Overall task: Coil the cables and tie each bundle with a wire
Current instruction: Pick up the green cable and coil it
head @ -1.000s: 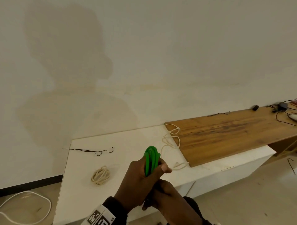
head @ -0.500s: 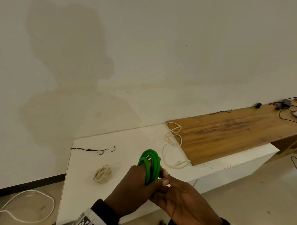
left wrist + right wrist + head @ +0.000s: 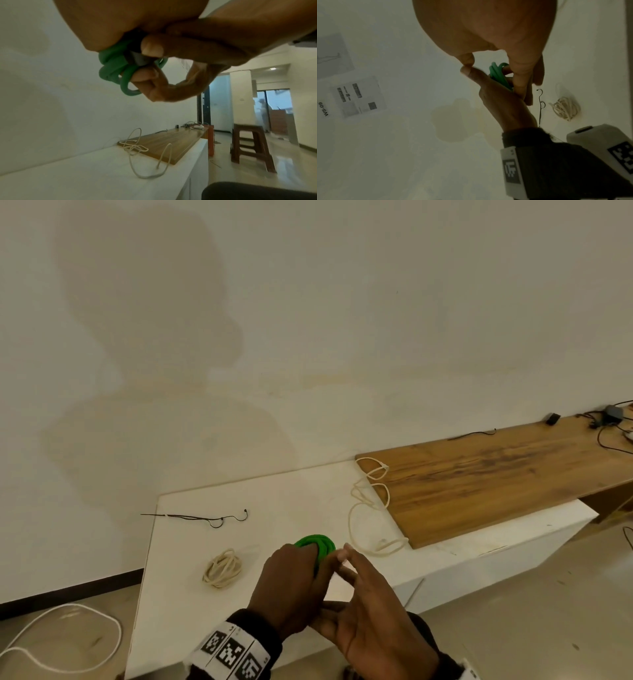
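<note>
Both hands hang together over the front edge of a white bench [image 3: 291,501], the left hand [image 3: 291,583] gripping a coiled green cable [image 3: 317,544] and the right hand [image 3: 370,611] pressed in beside it, fingers extended. Bare bench top lies open just behind them. To the left, a tied cream cable bundle [image 3: 222,573] sits near the front edge; a thin black wire [image 3: 205,518] stretches across the back left corner. To the right, a loose cream cable [image 3: 368,508] loops up off the surface and onto the end of a raised wooden board [image 3: 496,477]. Beyond the bench's right end, a brown plastic stool [image 3: 252,146] stands on open floor.
</note>
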`<action>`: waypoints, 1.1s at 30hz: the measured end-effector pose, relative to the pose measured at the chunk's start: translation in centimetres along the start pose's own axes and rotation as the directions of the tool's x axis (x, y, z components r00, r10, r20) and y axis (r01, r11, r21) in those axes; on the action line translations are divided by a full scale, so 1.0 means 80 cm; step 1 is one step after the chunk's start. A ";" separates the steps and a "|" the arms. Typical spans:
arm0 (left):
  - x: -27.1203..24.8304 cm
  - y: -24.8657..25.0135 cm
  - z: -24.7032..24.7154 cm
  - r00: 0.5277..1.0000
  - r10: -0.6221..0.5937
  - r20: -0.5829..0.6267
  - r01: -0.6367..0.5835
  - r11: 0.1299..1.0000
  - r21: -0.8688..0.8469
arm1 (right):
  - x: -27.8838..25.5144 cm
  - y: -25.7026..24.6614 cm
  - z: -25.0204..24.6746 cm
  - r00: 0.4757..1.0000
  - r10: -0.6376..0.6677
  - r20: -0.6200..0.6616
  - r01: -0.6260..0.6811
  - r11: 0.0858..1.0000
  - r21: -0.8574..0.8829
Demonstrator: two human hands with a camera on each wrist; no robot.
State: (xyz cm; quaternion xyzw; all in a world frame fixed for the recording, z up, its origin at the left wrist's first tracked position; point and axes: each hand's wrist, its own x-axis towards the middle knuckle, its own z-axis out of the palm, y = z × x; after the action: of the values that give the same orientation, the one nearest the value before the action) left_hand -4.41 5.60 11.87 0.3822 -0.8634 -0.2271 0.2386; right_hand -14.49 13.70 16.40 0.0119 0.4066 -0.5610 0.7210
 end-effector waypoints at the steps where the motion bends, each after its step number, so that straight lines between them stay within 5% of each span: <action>1: 0.001 -0.003 0.001 0.999 -0.042 -0.014 0.041 0.996 -0.085 | 0.001 0.001 0.000 1.000 -0.002 -0.003 0.002 1.000 0.000; 5: 0.005 -0.006 -0.001 0.982 -0.190 -0.020 0.170 0.916 -0.364 | 0.008 0.005 -0.005 0.995 -0.071 0.073 0.077 0.994 -0.083; 7: 0.005 -0.004 -0.006 0.963 -0.268 -0.008 0.236 0.861 -0.451 | 0.008 0.008 -0.006 0.981 -0.154 0.119 0.182 0.940 -0.289; 9: 0.008 0.002 -0.011 0.905 -0.398 0.152 0.412 0.726 -0.550 | 0.003 0.010 -0.005 0.943 -0.248 0.224 0.334 0.692 -0.640; 11: 0.012 -0.003 -0.015 0.831 -0.434 0.349 0.551 0.548 -0.629 | 0.000 0.012 -0.001 0.903 -0.257 0.343 0.423 0.410 -0.808; 14: 0.013 0.003 -0.022 0.813 -0.416 0.408 0.575 0.459 -0.677 | 0.002 0.014 0.000 0.872 -0.340 0.353 0.378 0.008 -0.926; 16: 0.012 0.008 -0.024 0.811 -0.413 0.414 0.575 0.434 -0.694 | 0.008 0.012 -0.006 0.775 -0.435 0.458 0.331 -0.338 -0.881; 17: 0.012 0.010 -0.023 0.800 -0.425 0.423 0.588 0.419 -0.692 | 0.012 0.010 -0.010 0.727 -0.463 0.507 0.320 -0.426 -0.846; 20: 0.008 0.009 -0.017 0.795 -0.459 0.396 0.579 0.380 -0.722 | 0.017 0.007 -0.016 0.620 -0.500 0.605 0.375 -0.488 -0.788; 23: 0.005 0.006 -0.012 0.793 -0.464 0.395 0.546 0.253 -0.799 | 0.013 0.015 -0.018 0.542 -0.493 0.681 0.453 -0.511 -0.730; 25: 0.003 0.007 -0.011 0.788 -0.442 0.429 0.551 0.195 -0.811 | 0.014 0.021 -0.022 0.532 -0.479 0.699 0.490 -0.499 -0.715; 30: -0.004 0.003 -0.014 0.820 -0.308 0.482 0.555 0.226 -0.800 | 0.024 0.010 -0.028 0.489 -0.500 0.715 0.568 -0.439 -0.696; 33: 0.004 -0.004 -0.027 0.789 -0.253 0.560 0.586 0.033 -0.810 | 0.025 0.018 -0.035 0.505 -0.423 0.753 0.576 -0.485 -0.658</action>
State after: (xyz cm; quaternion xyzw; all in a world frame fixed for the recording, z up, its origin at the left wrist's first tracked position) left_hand -3.14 4.72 13.47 0.3463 -0.3853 -0.8246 0.2272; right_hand -14.83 13.91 12.69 -0.7342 0.5677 -0.3536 0.1168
